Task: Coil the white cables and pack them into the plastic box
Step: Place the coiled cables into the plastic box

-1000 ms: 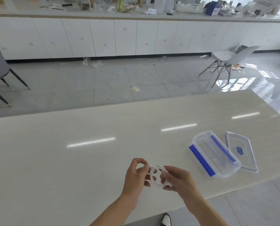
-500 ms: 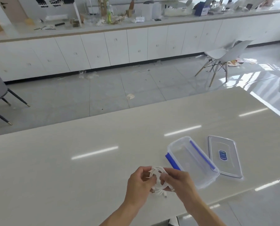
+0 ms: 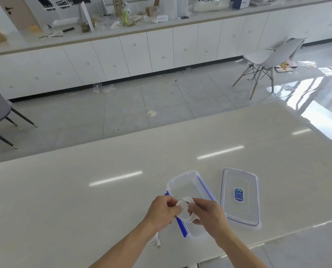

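A coiled white cable [image 3: 185, 209] is held between both hands, directly above the near half of the clear plastic box [image 3: 182, 183]. My left hand [image 3: 162, 211] pinches the coil's left side and my right hand [image 3: 207, 214] grips its right side. The box has blue side clips and lies open, with nothing visible in its far half. Another white cable [image 3: 155, 240] lies on the table under my left forearm, partly hidden.
The box's clear lid [image 3: 240, 196] with a blue label lies flat just right of the box. The long pale table [image 3: 84, 200] ends close to my body. Beyond it are a tiled floor, a white chair [image 3: 267, 60] and a cluttered counter.
Both hands have carried the coil to the right, from over bare table to above the box. The view has also shifted, so box and lid appear further left.
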A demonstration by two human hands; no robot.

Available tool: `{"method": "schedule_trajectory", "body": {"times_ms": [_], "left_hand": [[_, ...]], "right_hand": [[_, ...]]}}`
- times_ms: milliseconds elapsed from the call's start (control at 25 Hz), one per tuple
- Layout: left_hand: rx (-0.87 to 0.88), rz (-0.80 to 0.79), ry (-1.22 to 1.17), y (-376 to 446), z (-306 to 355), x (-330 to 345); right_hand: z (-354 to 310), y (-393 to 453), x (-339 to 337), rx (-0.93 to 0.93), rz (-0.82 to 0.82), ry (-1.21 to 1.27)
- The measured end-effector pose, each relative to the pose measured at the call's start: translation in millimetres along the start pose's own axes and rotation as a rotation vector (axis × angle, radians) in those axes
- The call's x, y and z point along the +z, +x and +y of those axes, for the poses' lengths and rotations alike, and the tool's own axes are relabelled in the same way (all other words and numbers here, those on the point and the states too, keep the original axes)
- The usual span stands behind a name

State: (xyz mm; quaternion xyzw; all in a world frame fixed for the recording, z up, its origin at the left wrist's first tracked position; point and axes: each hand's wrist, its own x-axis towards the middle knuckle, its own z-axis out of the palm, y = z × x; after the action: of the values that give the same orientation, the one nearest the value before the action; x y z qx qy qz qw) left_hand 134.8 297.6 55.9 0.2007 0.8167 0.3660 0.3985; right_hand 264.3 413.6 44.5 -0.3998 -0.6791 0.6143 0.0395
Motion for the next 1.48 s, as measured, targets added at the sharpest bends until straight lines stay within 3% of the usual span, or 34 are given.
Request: {"method": "schedule_trajectory", "body": {"times_ms": [240, 480, 680, 1000, 1200, 1320, 1480], "left_hand": [[0.110, -0.035, 0.443, 50, 25, 2], [0.124, -0.033, 0.723, 85, 30, 20], [0.115, -0.050, 1.006, 103, 24, 30], [0.186, -0.060, 1.262, 122, 14, 49], [0.220, -0.104, 1.413, 127, 6, 54], [0.247, -0.144, 1.481, 129, 0, 56], [0.258, -0.119, 1.477, 131, 0, 55]], "right_hand": [[7, 39, 0, 0.033, 0.099, -0.379], [22, 61, 12, 0.329, 0.167, -0.023], [20, 76, 25, 0.339, 0.332, 0.127], [26, 89, 43, 0.219, 0.416, -0.408], [28, 95, 40, 0.192, 0.352, -0.566], [36, 92, 44, 0.088, 0.241, -0.831], [43, 91, 42, 0.058, 0.208, -0.856]]}}
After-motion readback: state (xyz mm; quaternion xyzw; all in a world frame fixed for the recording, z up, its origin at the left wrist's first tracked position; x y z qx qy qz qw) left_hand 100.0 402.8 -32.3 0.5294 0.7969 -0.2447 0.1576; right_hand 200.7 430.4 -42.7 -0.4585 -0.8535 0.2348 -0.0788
